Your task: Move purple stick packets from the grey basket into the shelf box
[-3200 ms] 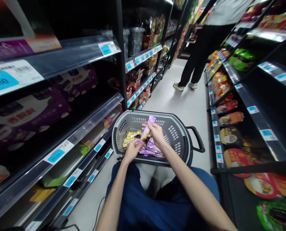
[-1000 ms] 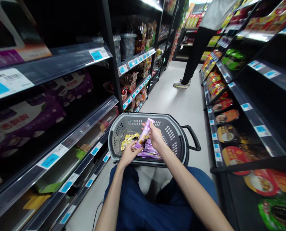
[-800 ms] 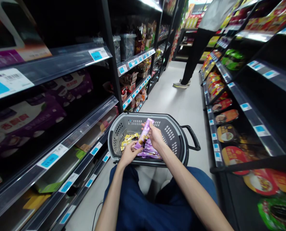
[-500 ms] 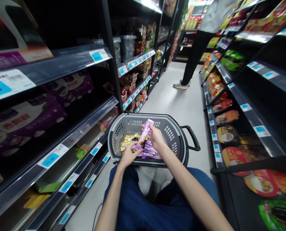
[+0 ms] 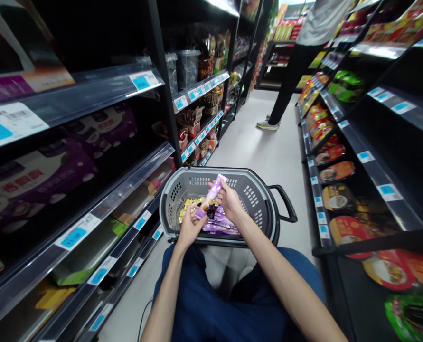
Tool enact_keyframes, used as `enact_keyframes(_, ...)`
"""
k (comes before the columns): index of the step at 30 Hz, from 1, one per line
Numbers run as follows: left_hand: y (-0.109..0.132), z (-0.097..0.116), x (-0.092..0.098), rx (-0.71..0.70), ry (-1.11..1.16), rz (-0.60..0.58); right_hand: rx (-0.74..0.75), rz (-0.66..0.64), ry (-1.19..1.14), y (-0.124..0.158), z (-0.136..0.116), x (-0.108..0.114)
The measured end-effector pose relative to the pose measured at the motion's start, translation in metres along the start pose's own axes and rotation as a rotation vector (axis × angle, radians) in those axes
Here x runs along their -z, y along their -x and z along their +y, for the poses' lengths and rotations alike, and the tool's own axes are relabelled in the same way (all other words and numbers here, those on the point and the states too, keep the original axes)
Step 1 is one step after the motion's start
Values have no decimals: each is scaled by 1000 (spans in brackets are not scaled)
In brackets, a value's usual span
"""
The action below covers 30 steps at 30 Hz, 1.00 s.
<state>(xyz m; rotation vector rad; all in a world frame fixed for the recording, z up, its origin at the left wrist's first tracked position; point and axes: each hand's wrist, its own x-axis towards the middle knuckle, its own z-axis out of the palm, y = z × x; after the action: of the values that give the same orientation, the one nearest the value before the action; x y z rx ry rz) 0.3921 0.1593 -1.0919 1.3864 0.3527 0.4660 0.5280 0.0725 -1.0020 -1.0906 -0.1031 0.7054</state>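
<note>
Fingers of my left hand [image 5: 189, 228] are narrow, pinching the near left end of 1 purple packet [image 5: 210, 195]; fingers of my right hand [image 5: 230, 200] are likewise narrow, holding its far right end. The packet slants between the 2 hands, above the inside of 1 grey basket [image 5: 245, 178] with 1 black handle [image 5: 287, 204] at the right.

Basket contents, 2 kinds by colour: yellow packets [image 5: 189, 207] heaped at left, partly hidden by the left hand, and other purple packets [image 5: 222, 223] to their right. They overlap, and I cannot count either kind.

Near side: 2 knees in blue trousers [image 5: 211, 299]. Left: a shelf unit [image 5: 118, 183] bearing at least 2 purple cartons [image 5: 40, 173] and, farther off, 2 clear tubs [image 5: 189, 65]. Right: a second shelf unit [image 5: 392, 209] with 1 black-lidded bowl [image 5: 336, 197] and, nearer, red-lidded bowls [image 5: 391, 268]. Far: 1 standing person [image 5: 291, 80] in a grey top and dark trousers, 2 shoes visible.
</note>
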Motion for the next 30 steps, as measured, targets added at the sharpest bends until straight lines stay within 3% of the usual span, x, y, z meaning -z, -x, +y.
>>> enact_keyframes(6, -2, 1, -2, -22, 30, 89, 37, -148, 131, 1, 2, -1)
enact_keyframes(14, -4, -1, 0, -54, -15, 146, 48, -119, 169, -7, 10, 9)
enact_keyframes(18, -3, -2, 1, 6, -4, 84, 80, -194, 209, -8, 11, 10)
enact_keyframes(22, 0, -1, 2, 80, -46, -34, 184, -142, 286, -5, 12, 4)
enact_keyframes(30, 1, 6, 2, 32, -142, -92, 192, -131, 306, -1, 10, -1)
